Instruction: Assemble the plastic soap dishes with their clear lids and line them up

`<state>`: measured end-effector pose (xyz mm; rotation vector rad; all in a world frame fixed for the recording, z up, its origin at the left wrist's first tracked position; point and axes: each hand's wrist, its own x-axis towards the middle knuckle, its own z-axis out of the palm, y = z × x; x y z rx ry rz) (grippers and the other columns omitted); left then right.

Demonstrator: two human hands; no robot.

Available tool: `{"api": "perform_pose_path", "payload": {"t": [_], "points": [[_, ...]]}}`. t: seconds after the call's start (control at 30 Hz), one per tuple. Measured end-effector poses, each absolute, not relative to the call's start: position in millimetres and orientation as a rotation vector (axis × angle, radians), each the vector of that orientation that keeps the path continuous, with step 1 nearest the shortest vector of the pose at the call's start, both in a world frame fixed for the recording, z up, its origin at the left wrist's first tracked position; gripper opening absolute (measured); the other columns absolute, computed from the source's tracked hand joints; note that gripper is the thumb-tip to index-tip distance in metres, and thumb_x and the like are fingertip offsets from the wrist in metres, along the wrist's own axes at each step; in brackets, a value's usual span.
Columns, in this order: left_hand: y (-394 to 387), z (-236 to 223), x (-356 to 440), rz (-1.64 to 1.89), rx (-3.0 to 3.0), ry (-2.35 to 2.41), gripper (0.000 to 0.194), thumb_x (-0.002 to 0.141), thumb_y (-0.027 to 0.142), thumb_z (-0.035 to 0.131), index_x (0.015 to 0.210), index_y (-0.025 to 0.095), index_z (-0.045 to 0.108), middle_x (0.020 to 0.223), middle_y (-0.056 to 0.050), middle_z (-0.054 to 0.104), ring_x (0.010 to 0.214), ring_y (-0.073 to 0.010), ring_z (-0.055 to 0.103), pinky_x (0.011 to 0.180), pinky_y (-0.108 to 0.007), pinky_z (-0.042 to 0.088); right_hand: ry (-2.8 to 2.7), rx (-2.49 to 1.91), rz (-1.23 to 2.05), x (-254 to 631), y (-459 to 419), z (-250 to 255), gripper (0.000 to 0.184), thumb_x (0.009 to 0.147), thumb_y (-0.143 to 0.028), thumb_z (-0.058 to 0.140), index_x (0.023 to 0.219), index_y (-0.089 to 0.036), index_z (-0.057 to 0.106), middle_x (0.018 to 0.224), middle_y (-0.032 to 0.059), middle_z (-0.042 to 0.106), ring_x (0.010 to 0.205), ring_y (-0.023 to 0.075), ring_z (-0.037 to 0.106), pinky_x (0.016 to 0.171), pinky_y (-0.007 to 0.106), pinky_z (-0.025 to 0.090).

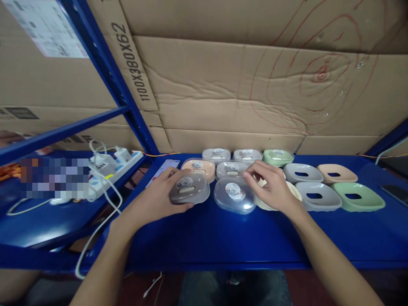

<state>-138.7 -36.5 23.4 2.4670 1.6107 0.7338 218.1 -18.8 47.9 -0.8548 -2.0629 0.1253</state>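
My left hand [159,191] grips a grey soap box [191,195] with a clear lid and a round label, thumb along the near side and fingers over the far side. My right hand [269,182] hovers with fingers curled in toward the thumb; what the fingertips hold, if anything, is hidden. Beneath it lies a cream dish [295,191], partly covered by the hand. Left of that rests a clear lid [237,202] bearing a round label. Just behind the lid sits another lidded grey box [228,169], near my right fingertips.
Behind are a lidded peach box [205,168], two lidded grey ones and a lidded green one [278,158]. Open grey, peach and green dishes [363,199] stand at right. A phone [162,168], power strip [134,159] and white cable [95,227] are left.
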Motion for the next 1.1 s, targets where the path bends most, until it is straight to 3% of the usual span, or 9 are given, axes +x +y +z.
{"api": "perform_pose_path", "payload": {"t": [0.1,0.13,0.27,0.33,0.47,0.57,0.7,0.87,1.1], "points": [[-36,43,-122,0.888,2.488,1.566,0.09,0.075,0.058,0.094,0.155,0.041,0.058,0.142,-0.007,0.061,0.118,-0.0336,0.072,0.102,-0.049,0.062,-1.976,-0.786,0.051,218,-20,45,0.011,0.107,-0.033,0.063,0.103,-0.024,0.067,0.093,0.0048,0.068,0.085,0.021,0.064,0.08,0.037,0.053],[-36,51,-114,0.905,2.512,1.528,0.09,0.075,0.06,0.094,0.155,0.041,0.057,0.143,-0.008,0.061,0.12,-0.0335,0.071,0.103,-0.049,0.061,-1.968,-0.761,0.064,217,-21,45,0.014,0.105,-0.036,0.068,0.115,-0.025,0.068,0.104,0.0068,0.071,0.092,0.0228,0.067,0.085,0.04,0.056],[-35,75,-68,0.872,2.621,1.298,0.095,0.076,0.049,0.096,0.16,0.036,0.054,0.144,-0.01,0.058,0.128,-0.0329,0.067,0.112,-0.049,0.057,-2.013,-0.675,0.277,213,-24,45,0.087,0.086,-0.061,0.089,0.157,-0.03,0.051,0.156,0.0145,0.06,0.135,0.0337,0.064,0.11,0.05,0.057],[-33,81,-45,0.857,2.634,1.169,0.098,0.074,0.052,0.098,0.16,0.035,0.054,0.146,-0.01,0.058,0.131,-0.0332,0.066,0.114,-0.048,0.056,-2.013,-0.644,0.365,213,-24,45,0.106,0.076,-0.071,0.093,0.162,-0.031,0.047,0.164,0.0151,0.055,0.149,0.0376,0.056,0.119,0.054,0.052],[-26,78,-16,1.041,2.588,1.04,0.093,0.076,0.055,0.097,0.155,0.031,0.056,0.149,-0.011,0.063,0.136,-0.0342,0.065,0.116,-0.051,0.054,-1.886,-0.673,0.384,217,-20,47,0.079,0.08,-0.068,0.091,0.145,-0.03,0.066,0.146,0.0119,0.071,0.138,0.036,0.066,0.119,0.055,0.052],[-20,65,-10,1.282,2.438,1.013,0.106,0.07,0.059,0.101,0.159,0.032,0.05,0.154,-0.013,0.064,0.14,-0.0375,0.064,0.117,-0.055,0.053,-1.788,-0.71,0.436,220,-19,50,0.065,0.083,-0.064,0.09,0.134,-0.03,0.072,0.139,0.0104,0.076,0.13,0.0341,0.071,0.113,0.052,0.057],[-15,48,-9,1.382,2.169,0.961,0.119,0.065,0.06,0.103,0.164,0.034,0.041,0.15,-0.016,0.069,0.136,-0.0385,0.069,0.115,-0.058,0.055,-1.688,-0.722,0.592,217,-20,51,0.064,0.082,-0.068,0.089,0.131,-0.029,0.073,0.135,0.0088,0.078,0.126,0.0318,0.074,0.107,0.049,0.061],[-15,42,-11,1.395,2.058,0.934,0.118,0.07,0.059,0.101,0.166,0.035,0.035,0.142,-0.014,0.074,0.128,-0.036,0.074,0.109,-0.056,0.059,-1.578,-0.758,0.736,210,-17,44,0.065,0.08,-0.073,0.088,0.126,-0.029,0.075,0.134,0.0086,0.079,0.128,0.032,0.074,0.109,0.049,0.061],[-16,37,-10,1.413,2.089,1.035,0.111,0.066,0.054,0.102,0.158,0.028,0.046,0.134,-0.012,0.077,0.121,-0.0314,0.075,0.107,-0.049,0.059,-1.334,-0.841,0.802,230,9,36,0.065,0.099,-0.081,0.055,0.126,-0.024,0.072,0.128,0.0153,0.081,0.109,0.032,0.081,0.102,0.051,0.064]]}}
